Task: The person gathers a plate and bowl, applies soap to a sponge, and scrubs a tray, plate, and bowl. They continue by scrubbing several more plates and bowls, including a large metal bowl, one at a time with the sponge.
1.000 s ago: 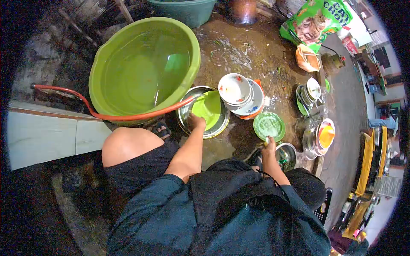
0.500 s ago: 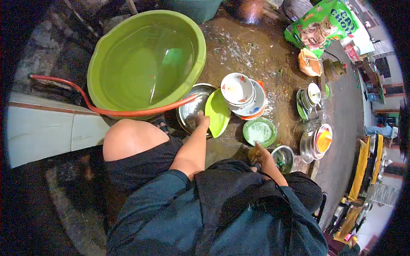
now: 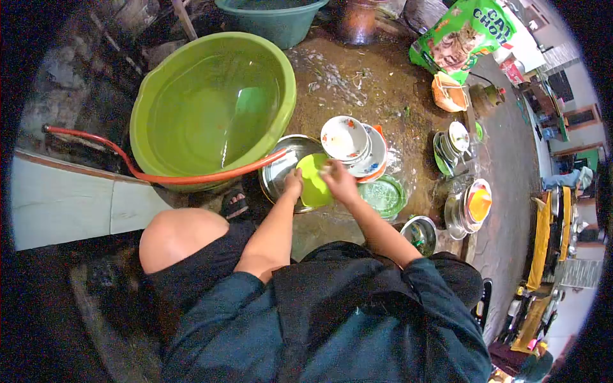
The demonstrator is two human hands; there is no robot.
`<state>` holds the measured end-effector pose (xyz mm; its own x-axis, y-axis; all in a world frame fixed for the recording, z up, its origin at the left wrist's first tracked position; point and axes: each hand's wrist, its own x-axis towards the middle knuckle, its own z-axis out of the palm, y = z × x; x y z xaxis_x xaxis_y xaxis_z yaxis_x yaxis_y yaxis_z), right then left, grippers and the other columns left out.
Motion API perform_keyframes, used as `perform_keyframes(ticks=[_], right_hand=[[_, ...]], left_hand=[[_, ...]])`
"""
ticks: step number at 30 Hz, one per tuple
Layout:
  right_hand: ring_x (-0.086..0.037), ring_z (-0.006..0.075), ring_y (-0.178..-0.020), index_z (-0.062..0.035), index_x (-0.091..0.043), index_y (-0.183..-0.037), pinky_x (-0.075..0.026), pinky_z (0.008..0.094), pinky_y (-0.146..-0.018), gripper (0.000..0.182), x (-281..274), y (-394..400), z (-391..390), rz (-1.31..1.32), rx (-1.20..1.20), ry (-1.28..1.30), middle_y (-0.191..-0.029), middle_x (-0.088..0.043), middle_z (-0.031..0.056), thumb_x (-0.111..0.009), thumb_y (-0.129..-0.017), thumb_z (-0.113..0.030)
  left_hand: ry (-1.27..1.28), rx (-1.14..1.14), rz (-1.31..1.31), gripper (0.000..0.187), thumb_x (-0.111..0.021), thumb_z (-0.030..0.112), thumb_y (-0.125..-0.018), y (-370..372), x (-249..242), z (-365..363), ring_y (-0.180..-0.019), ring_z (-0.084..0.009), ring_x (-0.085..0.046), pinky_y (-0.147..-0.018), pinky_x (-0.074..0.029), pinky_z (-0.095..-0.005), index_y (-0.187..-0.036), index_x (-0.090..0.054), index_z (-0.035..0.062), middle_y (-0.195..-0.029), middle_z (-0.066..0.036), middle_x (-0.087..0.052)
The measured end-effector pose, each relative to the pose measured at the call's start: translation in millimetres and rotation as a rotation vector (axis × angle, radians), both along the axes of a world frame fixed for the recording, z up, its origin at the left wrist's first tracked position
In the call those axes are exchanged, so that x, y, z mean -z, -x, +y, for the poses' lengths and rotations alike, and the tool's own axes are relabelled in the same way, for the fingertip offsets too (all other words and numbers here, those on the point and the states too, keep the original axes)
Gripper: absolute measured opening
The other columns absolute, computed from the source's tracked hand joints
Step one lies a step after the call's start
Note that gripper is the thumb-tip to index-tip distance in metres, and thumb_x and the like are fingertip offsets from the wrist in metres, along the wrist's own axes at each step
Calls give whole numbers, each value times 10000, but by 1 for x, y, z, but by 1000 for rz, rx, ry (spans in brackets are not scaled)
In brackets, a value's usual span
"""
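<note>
My left hand (image 3: 294,183) grips the left edge of a lime-green plastic dish (image 3: 313,188), tilted over a wide metal basin (image 3: 274,167). At the dish's right side, my right hand (image 3: 340,182) is closed, with something small and pale at its fingers that I cannot make out. Just beyond it stands a stack of white flowered bowls and plates (image 3: 343,137) with an orange plate (image 3: 379,171) at the bottom. A green bowl (image 3: 386,196) with suds sits below the stack, to the right of my right hand.
A big green tub of water (image 3: 214,166) stands at left, with a red hose (image 3: 211,180) across its near rim. Stacked dishes (image 3: 458,137), metal pots (image 3: 454,214) and a metal bowl (image 3: 419,235) are at right. A cat food bag (image 3: 456,45) lies at the back.
My right hand has moved from the soapy green bowl up and left to the lime-green dish. The dish has turned in my left hand, and the view has shifted slightly.
</note>
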<state>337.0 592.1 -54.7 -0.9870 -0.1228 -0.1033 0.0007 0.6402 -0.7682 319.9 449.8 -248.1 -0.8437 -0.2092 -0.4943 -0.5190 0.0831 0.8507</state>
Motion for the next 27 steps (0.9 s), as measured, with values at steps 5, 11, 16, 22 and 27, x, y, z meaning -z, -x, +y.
perform_keyframes(ticks=[5,11,16,22,27], right_hand=[[-485,385,-1034,-29,-414,-1201,-404,427,-882,487,40,-6,-47,-83,-412,-283,-1122,-507,214,-527,-753,-186],[-479,368,-1027,-53,-384,-1206,-422,440,-839,478,37,30,-34,82,-149,-747,-1161,-448,192,-522,-758,-146],[-533,385,-935,-14,-419,-1072,-444,448,-782,362,13,20,-77,64,-289,-480,-1105,-473,241,-526,-762,-166],[-600,346,-805,-45,-483,-949,-470,446,-707,289,-12,0,-75,38,-483,-589,-896,-578,196,-531,-763,-261],[-559,328,-839,-62,-499,-967,-454,433,-729,255,-1,43,-27,359,-88,-709,-916,-557,176,-561,-753,-186]], left_hand=[[-90,-32,-35,344,-392,300,-909,-19,-102,-26,-951,-316,-557,-805,-419,-404,-1106,-542,62,-1065,-183,-575],[-143,225,-117,423,-345,312,-927,-20,-108,-44,-1068,-222,-474,-905,-359,-345,-1230,-444,33,-1173,-140,-519],[-282,98,-51,516,-321,424,-915,-13,-107,-43,-1053,-223,-489,-905,-363,-346,-1218,-464,32,-1159,-115,-530],[-516,-111,41,520,-365,471,-900,-12,-113,-42,-984,-198,-532,-835,-410,-342,-1187,-503,60,-1077,-90,-566],[-665,53,-58,525,-370,453,-908,-14,-132,-33,-1008,-208,-522,-873,-401,-352,-1219,-466,41,-1141,-99,-540]])
